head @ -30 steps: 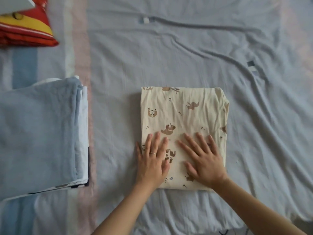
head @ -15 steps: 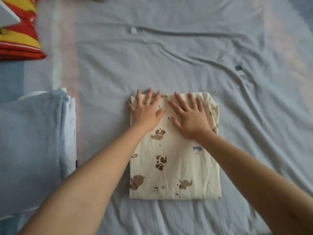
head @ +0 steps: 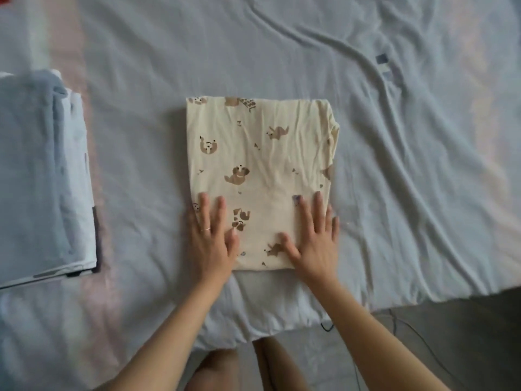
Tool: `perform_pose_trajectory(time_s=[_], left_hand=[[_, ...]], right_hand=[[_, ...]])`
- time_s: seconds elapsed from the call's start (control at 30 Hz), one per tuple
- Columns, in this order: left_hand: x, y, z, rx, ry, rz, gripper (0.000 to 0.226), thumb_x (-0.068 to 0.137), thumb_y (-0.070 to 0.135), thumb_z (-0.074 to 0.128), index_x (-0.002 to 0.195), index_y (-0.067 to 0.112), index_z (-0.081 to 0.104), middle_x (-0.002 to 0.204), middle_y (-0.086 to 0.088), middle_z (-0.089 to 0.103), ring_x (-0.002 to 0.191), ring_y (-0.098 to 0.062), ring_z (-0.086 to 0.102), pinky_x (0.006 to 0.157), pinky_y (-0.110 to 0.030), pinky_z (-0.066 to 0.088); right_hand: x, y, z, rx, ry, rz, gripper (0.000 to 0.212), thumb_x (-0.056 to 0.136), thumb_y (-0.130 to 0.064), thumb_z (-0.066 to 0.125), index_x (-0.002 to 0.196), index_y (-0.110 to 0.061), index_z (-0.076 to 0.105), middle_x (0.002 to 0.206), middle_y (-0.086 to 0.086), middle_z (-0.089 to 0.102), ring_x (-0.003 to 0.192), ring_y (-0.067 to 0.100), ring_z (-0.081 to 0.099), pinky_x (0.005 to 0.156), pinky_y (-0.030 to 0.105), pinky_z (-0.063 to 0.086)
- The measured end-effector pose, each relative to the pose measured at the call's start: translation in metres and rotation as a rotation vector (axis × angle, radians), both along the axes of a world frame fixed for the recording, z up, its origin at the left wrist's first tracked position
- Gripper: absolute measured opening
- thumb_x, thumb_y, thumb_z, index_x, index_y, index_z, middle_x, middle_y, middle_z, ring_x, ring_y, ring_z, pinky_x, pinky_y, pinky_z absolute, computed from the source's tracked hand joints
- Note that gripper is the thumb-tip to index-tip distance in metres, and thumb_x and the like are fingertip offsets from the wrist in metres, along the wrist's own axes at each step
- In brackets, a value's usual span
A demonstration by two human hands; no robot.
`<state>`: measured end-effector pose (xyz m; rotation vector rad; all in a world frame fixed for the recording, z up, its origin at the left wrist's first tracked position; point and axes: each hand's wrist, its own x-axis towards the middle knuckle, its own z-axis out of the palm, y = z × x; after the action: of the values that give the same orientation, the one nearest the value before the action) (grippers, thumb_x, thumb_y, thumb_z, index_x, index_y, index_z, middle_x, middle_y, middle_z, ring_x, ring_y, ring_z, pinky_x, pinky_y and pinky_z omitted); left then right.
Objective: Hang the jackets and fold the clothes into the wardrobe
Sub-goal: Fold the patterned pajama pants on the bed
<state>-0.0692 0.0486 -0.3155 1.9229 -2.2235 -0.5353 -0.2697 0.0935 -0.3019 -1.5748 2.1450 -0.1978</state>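
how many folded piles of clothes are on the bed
2: the cream bear-print garment at centre under both hands, and the blue folded stack at the left edge, cut off by the frame; others may lie outside view.

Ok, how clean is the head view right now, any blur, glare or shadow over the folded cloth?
Head view: soft, even light, no glare; the cream cloth and its prints read clearly, with only a faint shadow along its left edge. The left hand and right hand are slightly smeared. The blue stack at the left edge looks softer, and the corners are hazy.
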Motion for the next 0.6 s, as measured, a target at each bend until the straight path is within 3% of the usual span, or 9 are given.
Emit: perform_pose_trajectory(time_s=[0.07,0.13,0.23,0.3,0.4,0.53,0.6], left_hand=[[-0.004,0.002,-0.001,0.032,0.236,0.17,0.074,0.086,0.039,0.047,0.148,0.007,0.024,0.154,-0.022,0.021,0.135,-0.036,0.03,0.11,-0.042,0.028],[-0.002,0.0,0.003,0.137,0.413,0.366,0.088,0.081,0.043,0.06,0.148,0.008,0.015,0.151,-0.022,0.026,0.136,-0.032,0.032,0.113,-0.039,0.029],[0.007,-0.015,0.017,0.353,0.441,0.538,0.088,0.071,0.035,0.081,0.136,0.002,0.033,0.134,-0.02,0.048,0.123,-0.033,0.047,0.098,-0.036,0.04],[0.014,-0.028,0.028,0.541,0.596,0.621,0.083,0.064,0.03,0.087,0.127,0.0,0.044,0.124,-0.016,0.057,0.116,-0.029,0.056,0.091,-0.033,0.044],[0.026,-0.036,0.054,0.645,0.74,0.603,0.081,0.046,0.049,0.081,0.112,0.007,0.059,0.108,-0.007,0.067,0.102,-0.023,0.065,0.089,-0.038,0.052],[0.063,-0.053,0.108,0.609,0.723,0.503,0.067,0.046,0.06,0.069,0.098,0.02,0.059,0.102,0.005,0.069,0.099,-0.018,0.065,0.092,-0.043,0.051],[0.091,-0.073,0.148,0.57,0.761,0.43,0.065,0.048,0.059,0.068,0.102,0.022,0.061,0.103,0.007,0.071,0.098,-0.016,0.066,0.093,-0.045,0.05]], right_hand=[[0.004,-0.006,0.009,-0.008,-0.194,-0.23,0.095,0.084,-0.064,0.05,0.153,-0.023,-0.002,0.161,0.004,0.0,0.147,0.021,0.006,0.117,0.032,0.008],[0.002,-0.021,0.02,0.002,-0.327,-0.439,0.099,0.08,-0.052,0.067,0.151,-0.013,0.011,0.156,0.006,0.02,0.143,0.019,0.022,0.114,0.029,0.019],[-0.017,-0.043,0.032,0.105,-0.545,-0.652,0.072,0.078,-0.033,0.076,0.137,-0.014,0.039,0.126,-0.001,0.051,0.121,0.019,0.05,0.099,0.032,0.042],[-0.028,-0.055,0.044,0.199,-0.773,-0.763,0.065,0.076,-0.025,0.08,0.131,-0.012,0.048,0.119,0.0,0.061,0.108,0.02,0.062,0.088,0.033,0.052],[-0.022,-0.067,0.08,0.315,-0.901,-0.725,0.048,0.08,-0.022,0.075,0.124,-0.012,0.057,0.105,0.002,0.07,0.091,0.018,0.069,0.071,0.03,0.056],[0.01,-0.073,0.138,0.26,-1.016,-0.77,0.028,0.087,-0.013,0.061,0.114,-0.012,0.064,0.104,0.011,0.071,0.087,0.024,0.07,0.062,0.031,0.057],[0.034,-0.081,0.17,0.228,-1.054,-0.752,0.028,0.085,-0.012,0.06,0.112,-0.013,0.066,0.102,0.012,0.072,0.084,0.026,0.071,0.061,0.032,0.056]])
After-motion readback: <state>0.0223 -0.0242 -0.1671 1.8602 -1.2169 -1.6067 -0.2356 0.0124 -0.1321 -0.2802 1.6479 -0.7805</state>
